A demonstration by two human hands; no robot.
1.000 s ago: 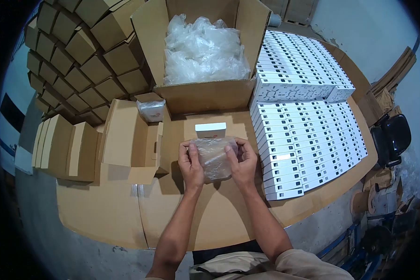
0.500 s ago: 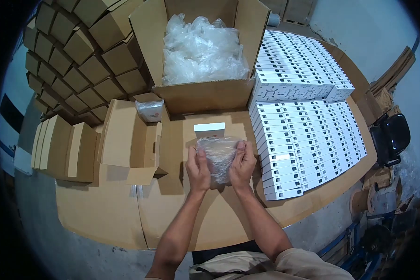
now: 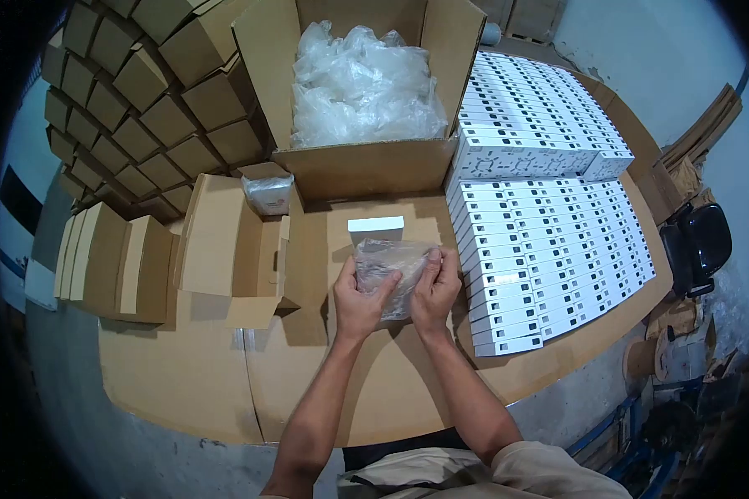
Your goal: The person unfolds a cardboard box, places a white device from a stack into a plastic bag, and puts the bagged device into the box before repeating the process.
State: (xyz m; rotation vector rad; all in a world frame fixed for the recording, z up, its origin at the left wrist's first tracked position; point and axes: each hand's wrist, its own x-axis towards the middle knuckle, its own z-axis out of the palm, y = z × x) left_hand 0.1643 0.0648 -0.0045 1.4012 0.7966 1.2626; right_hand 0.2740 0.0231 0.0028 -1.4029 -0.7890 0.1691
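Observation:
Between my two hands is a crinkled clear plastic bag (image 3: pixel 395 256), held above the cardboard-covered table. My left hand (image 3: pixel 361 304) grips its left side, the thumb lying across the front. At its right edge my right hand (image 3: pixel 434 293) pinches the film between thumb and fingers. Just beyond the bag a small white box (image 3: pixel 376 224) stands on the table, its lower part hidden by the bag. To the left is an open brown carton (image 3: pixel 256 262) with a plastic-wrapped white box (image 3: pixel 268 196) at its far end.
A large carton (image 3: pixel 366 175) full of clear plastic bags (image 3: pixel 366 87) stands at the back. Rows of white boxes (image 3: pixel 558 258) fill the table's right side. Brown cartons (image 3: pixel 133 108) are stacked at the far left, with more cartons (image 3: pixel 112 266) nearer.
My left thumb has moved right across the front of the bag. The bag has turned and its film looks flatter. The white box behind it stays in place.

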